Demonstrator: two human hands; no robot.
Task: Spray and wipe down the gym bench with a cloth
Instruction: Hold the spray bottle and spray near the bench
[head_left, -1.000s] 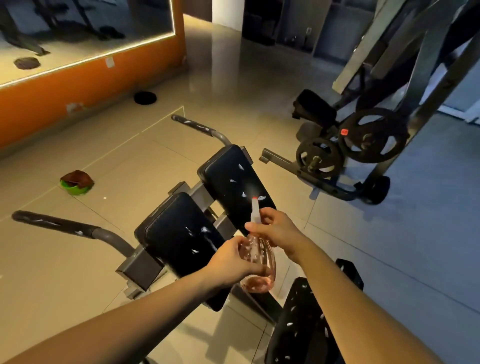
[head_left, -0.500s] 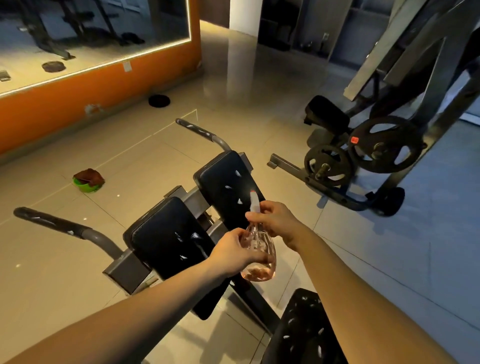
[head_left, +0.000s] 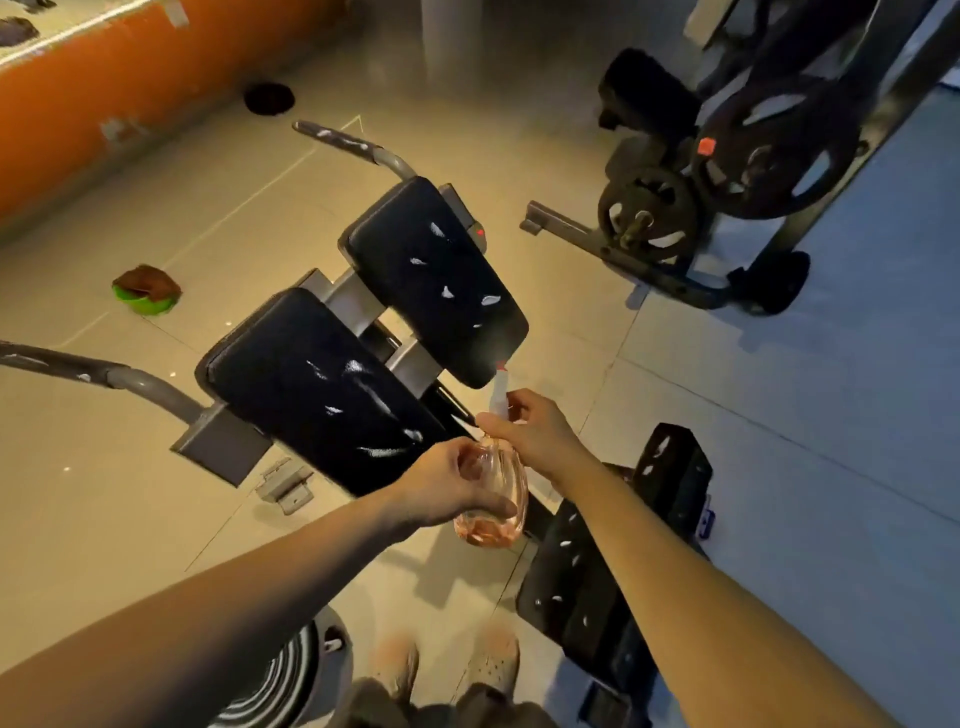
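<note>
plates | two weight plates (head_left: 647, 210) on a dark machine frame (head_left: 670, 283); disc (head_left: 268, 97) | black, flat on floor (head_left: 208, 208) near orange wall (head_left: 130, 88)

left hand (head_left: 445, 482) gripping, right hand (head_left: 536, 432) pinching

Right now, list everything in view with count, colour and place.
spray bottle: one, clear pink, held in front of the pads
bench pads: two, black with white flecks, centre
lower pads: two, black, lower right
handles: two, grey, left and far side
weight plates: two, dark, upper right
bowl: one, green, floor left, under a brown thing
disc: one, dark, floor by the orange wall
shoes: two, pale, bottom edge
left hand: grips the bottle's body
right hand: grips its neck
</note>
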